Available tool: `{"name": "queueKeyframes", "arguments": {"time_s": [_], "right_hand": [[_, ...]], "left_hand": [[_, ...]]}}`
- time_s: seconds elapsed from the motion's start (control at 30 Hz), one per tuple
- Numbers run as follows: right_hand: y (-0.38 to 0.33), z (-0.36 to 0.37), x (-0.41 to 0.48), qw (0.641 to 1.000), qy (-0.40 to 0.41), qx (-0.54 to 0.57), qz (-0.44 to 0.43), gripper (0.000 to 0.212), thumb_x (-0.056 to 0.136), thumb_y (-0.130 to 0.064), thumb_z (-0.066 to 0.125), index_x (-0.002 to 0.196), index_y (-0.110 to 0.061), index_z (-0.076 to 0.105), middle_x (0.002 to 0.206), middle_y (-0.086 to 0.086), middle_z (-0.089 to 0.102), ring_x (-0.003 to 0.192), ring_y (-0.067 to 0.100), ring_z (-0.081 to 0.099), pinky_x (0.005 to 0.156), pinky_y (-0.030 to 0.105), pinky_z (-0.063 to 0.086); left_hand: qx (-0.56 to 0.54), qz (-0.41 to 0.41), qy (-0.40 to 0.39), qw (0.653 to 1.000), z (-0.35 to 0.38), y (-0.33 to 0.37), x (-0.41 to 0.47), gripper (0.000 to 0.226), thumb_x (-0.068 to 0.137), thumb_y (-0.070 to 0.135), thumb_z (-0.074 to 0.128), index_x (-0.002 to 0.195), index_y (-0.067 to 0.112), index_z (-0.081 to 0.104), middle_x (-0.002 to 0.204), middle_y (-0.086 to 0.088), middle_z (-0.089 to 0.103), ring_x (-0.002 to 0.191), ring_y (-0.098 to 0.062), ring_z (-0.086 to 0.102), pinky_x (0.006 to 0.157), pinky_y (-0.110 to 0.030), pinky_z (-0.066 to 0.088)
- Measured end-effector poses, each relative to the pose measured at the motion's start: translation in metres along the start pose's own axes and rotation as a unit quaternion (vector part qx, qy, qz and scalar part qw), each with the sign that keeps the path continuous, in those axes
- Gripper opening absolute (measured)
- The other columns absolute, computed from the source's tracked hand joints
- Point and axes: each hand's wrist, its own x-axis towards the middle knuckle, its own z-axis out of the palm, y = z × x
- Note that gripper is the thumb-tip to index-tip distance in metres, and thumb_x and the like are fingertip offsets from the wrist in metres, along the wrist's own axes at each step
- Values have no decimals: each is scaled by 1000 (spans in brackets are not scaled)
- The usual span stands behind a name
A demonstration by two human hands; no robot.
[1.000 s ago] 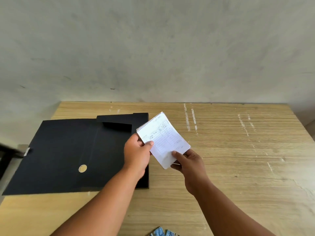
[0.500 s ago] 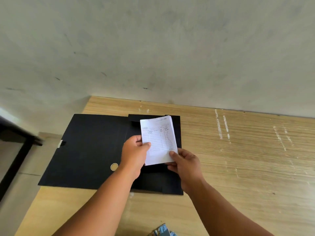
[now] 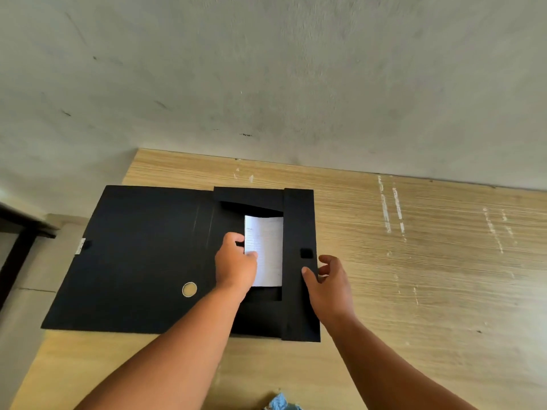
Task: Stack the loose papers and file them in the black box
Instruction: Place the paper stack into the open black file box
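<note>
Two bare forearms reach over the pale wood-grain surface (image 3: 414, 261) toward an unfolded black cardboard file box (image 3: 142, 255). The right hand (image 3: 328, 287), open and holding nothing, touches the box's right side flap. The left hand (image 3: 235, 264) pinches the small white stack of printed papers (image 3: 268, 250), now lying inside the box tray. Filing looks nearly complete; closing the flaps apparently remains.

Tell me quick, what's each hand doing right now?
Left hand: closed on the paper stack inside the black box file.
Right hand: open, thumb on the file's side flap.
</note>
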Motion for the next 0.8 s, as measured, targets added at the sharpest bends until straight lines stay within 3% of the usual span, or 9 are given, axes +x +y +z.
{"name": "queueKeyframes", "arguments": {"time_s": [0.1,0.23,0.47,0.57,0.7,0.8], "right_hand": [[0,0,5,1000,-18,3,-7,50,93,-43,66,137,-29,48,110,-6,64,93,10,65,83,37,60],[-1,1,7,1000,-16,-8,-14,51,92,-45,66,138,-30,48,110,-7,65,93,10,66,82,36,61],[0,1,3,1000,-12,-12,-16,52,93,-48,64,138,-29,48,116,-8,66,101,13,66,85,38,61],[-2,1,2,1000,-12,-8,-7,52,93,-47,64,140,-28,48,115,-7,66,100,12,67,83,36,61],[-8,-2,-2,1000,-11,-1,7,54,95,-41,65,142,-24,46,119,-2,63,102,15,64,80,29,54],[-14,1,-11,997,49,-45,-29,48,96,-35,64,139,-22,50,136,0,55,126,20,53,100,36,49]], "left_hand": [[13,10,16,1000,15,3,-2,22,88,8,71,102,21,59,86,2,66,75,-20,64,63,-31,53],[54,-3,28,998,24,6,-9,16,84,24,77,87,28,62,81,13,67,76,-18,68,70,-40,61],[132,12,20,991,21,9,-14,12,85,33,76,86,21,76,87,5,75,79,-19,69,62,-32,56],[144,28,9,989,18,9,-15,15,85,29,77,83,15,77,85,-2,78,77,-23,72,66,-40,62],[112,30,-6,993,6,7,-11,27,84,29,81,107,15,76,102,-2,78,91,-22,73,74,-35,60],[76,30,-11,997,-16,1,-5,31,84,31,80,111,17,74,100,3,75,88,-17,72,72,-30,57]]}}
